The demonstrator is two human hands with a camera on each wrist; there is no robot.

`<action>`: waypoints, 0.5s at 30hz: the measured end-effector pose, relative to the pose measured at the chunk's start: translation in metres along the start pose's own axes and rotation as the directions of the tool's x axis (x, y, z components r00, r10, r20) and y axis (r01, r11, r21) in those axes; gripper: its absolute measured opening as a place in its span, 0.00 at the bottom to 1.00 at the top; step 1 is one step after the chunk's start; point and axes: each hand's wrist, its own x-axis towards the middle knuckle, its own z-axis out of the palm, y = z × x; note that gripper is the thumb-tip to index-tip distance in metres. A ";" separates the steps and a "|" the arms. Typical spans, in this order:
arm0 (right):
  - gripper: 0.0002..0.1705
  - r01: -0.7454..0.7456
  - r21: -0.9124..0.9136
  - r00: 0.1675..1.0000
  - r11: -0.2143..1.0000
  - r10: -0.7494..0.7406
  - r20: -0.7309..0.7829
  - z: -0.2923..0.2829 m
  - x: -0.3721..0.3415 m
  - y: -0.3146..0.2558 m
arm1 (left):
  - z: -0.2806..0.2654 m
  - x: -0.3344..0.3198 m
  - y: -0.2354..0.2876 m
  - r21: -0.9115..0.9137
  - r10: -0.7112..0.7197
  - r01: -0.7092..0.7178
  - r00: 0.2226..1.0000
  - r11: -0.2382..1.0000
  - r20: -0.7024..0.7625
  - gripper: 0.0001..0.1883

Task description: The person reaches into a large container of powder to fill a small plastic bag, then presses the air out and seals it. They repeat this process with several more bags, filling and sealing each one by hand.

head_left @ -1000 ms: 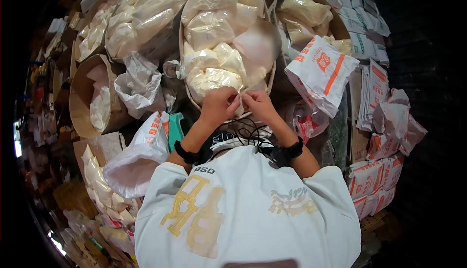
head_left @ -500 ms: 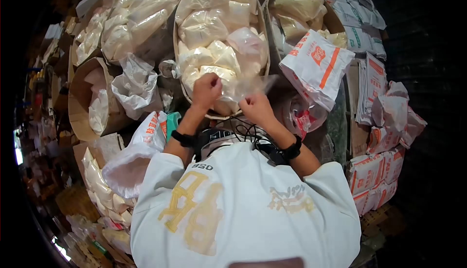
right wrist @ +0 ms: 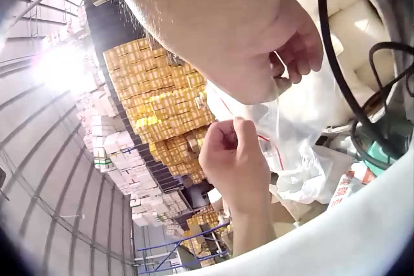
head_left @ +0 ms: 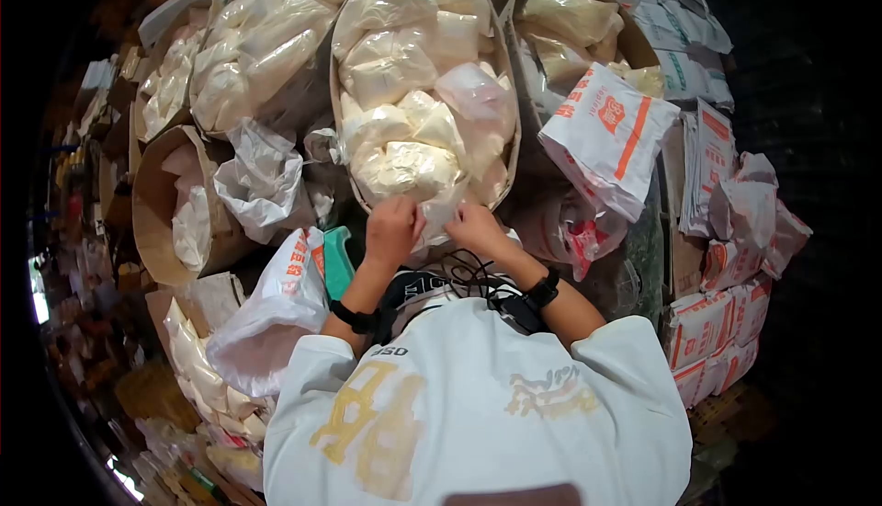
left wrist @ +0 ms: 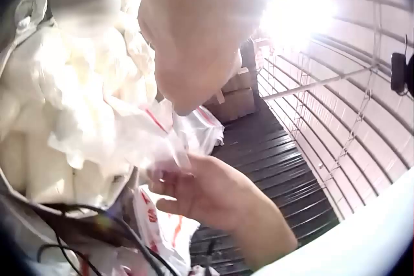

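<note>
A clear plastic bag [head_left: 443, 207] with a red line along its edge [left wrist: 155, 119] stretches between both hands, over the near end of an oval carton [head_left: 511, 161] of filled plastic bags. My left hand [head_left: 395, 230] pinches one side of the bag, fingers curled in. The right hand [head_left: 480, 232] pinches the opposite side; its thumb and fingers meet on the thin film in the right wrist view. Cream-coloured packed bags [head_left: 404, 129] fill the carton just beyond the hands. A pinkish translucent bag [head_left: 473, 92] lies on top of them.
A white bag with red print [head_left: 608, 134] leans at the right, near stacked printed sacks [head_left: 712, 331]. On the left are an open white sack [head_left: 257, 350], a green object [head_left: 338, 262] and another carton [head_left: 156, 203]. Black cables [head_left: 455, 272] hang before the body.
The hands were close together over the carton, then moved apart with the clear bag showing between them. Now they sit nearer the body, with the bag held between.
</note>
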 end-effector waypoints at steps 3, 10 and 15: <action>0.17 -0.012 -0.012 0.996 1.000 0.013 0.084 0.002 0.008 0.007 | -0.006 -0.010 -0.035 0.157 -0.046 0.054 0.998 0.986 -0.049 0.07; 0.30 0.073 0.195 0.987 0.978 -0.099 0.125 0.046 0.053 0.016 | -0.026 -0.027 -0.035 -0.310 -0.453 0.471 0.882 0.826 0.131 0.11; 0.30 0.194 0.077 0.902 0.978 -0.209 0.378 0.068 0.066 -0.030 | -0.013 -0.054 -0.062 -0.380 -0.624 0.604 0.777 0.701 0.084 0.10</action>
